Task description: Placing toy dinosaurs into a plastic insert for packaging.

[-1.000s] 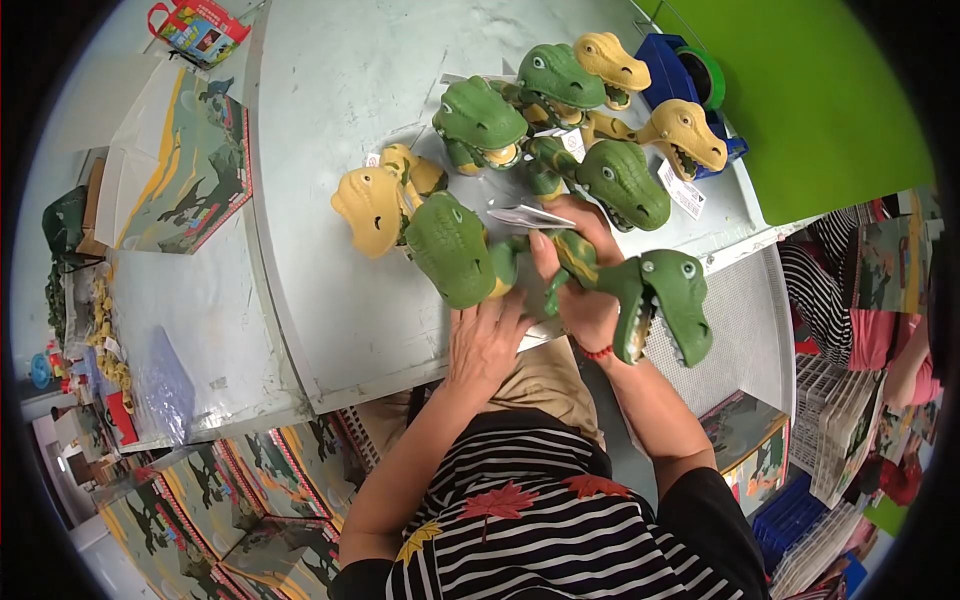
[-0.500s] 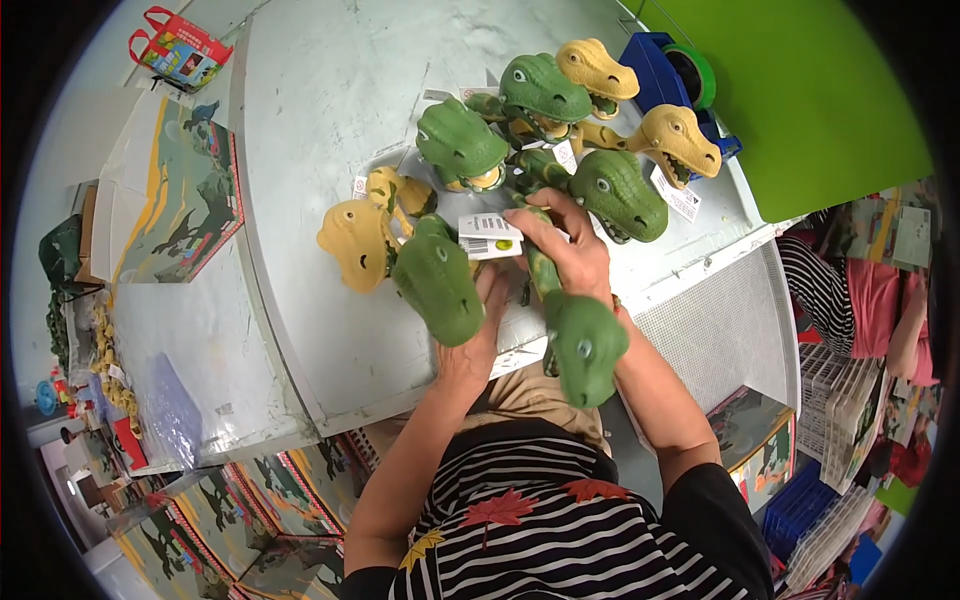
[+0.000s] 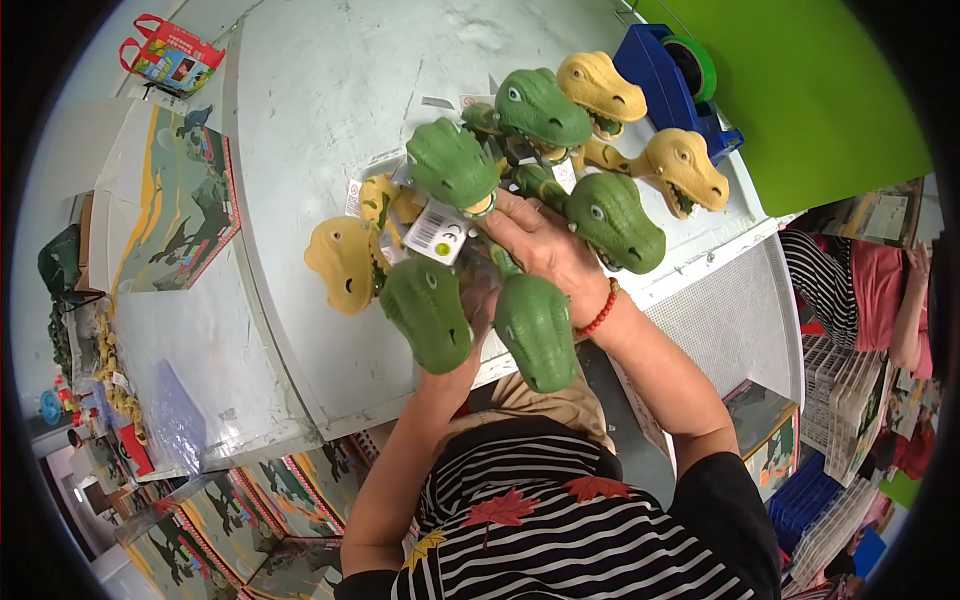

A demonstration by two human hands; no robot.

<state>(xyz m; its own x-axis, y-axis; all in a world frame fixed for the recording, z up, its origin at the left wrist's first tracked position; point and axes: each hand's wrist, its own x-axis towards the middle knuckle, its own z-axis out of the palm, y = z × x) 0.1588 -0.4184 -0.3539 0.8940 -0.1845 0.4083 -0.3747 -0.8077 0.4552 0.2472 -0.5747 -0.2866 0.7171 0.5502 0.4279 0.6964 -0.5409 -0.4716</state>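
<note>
Green and tan dinosaur-head toys with patterned necks and white tags lie bunched on the pale table. My right hand [image 3: 550, 245] is closed round the neck of a green dinosaur toy [image 3: 536, 335] whose head points toward me. Its fingertips lie beside another green dinosaur head [image 3: 452, 165]. My left hand [image 3: 482, 300] is behind a green dinosaur head [image 3: 427, 315] at the near left, and its fingers are hidden. Left of that sits a tan dinosaur head [image 3: 340, 265]. A white tag [image 3: 437, 232] hangs between the toys. To the right are a green dinosaur head [image 3: 615, 222] and a tan one [image 3: 685, 172].
A blue tape dispenser [image 3: 650, 75] with green tape stands at the back right by a green panel [image 3: 810, 110]. Printed cartons [image 3: 185, 195] stand at the left. A red bag [image 3: 172, 55] is at the far left. Another person [image 3: 870, 310] and stacked crates [image 3: 840, 400] are at right.
The near green toy in my right hand has swung left and up. My right hand has shifted left, deeper into the bunch. The near-left green head has moved slightly left and toward me.
</note>
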